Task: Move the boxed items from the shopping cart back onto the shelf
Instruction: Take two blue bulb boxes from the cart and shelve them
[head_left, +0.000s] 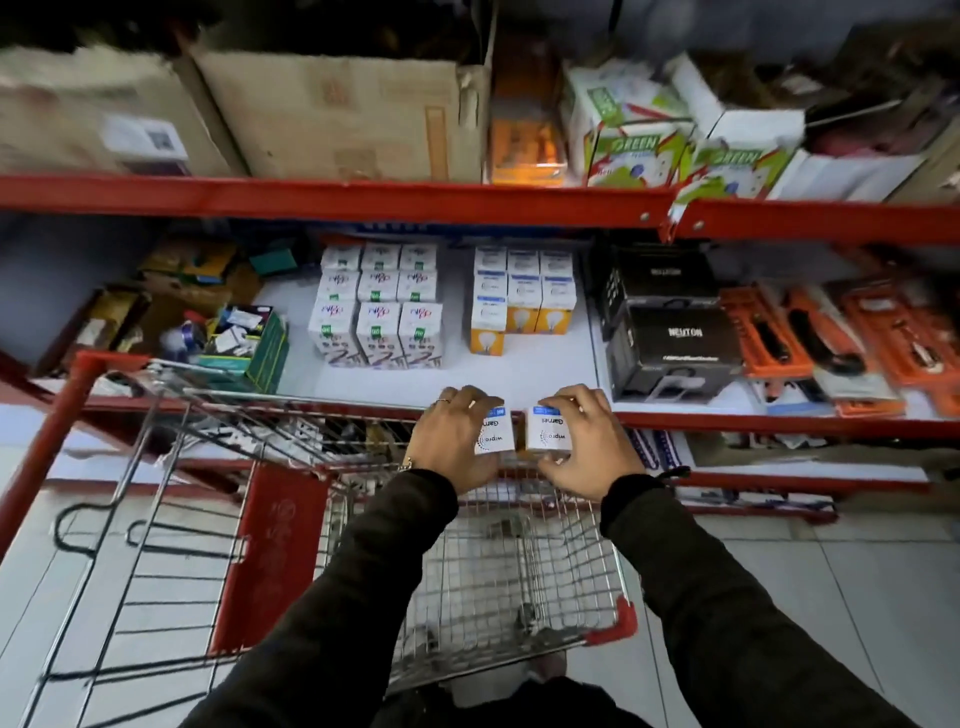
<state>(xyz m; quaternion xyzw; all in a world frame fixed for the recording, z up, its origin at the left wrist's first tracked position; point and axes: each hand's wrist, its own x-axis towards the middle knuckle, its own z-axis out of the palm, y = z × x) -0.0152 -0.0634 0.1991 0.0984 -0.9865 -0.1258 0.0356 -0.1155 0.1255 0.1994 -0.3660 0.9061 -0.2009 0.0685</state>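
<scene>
My left hand (453, 436) grips a small white bulb box (496, 435) printed "wipro Garnet". My right hand (582, 441) grips a second box of the same kind (548, 431). Both boxes are held side by side, just above the far rim of the wire shopping cart (519, 571) and at the front edge of the white middle shelf (519, 371). On that shelf stand a block of white bulb boxes (379, 306) and, right of it, a block of white and orange bulb boxes (522, 293). The cart's basket looks bare below my arms.
Black "Neuton" boxes (670, 332) stand right of the shelf's open patch, orange blister packs (841, 343) further right. A green box of loose items (249, 343) sits left. Cardboard cartons (343, 114) fill the upper shelf. A red beam (332, 200) crosses above.
</scene>
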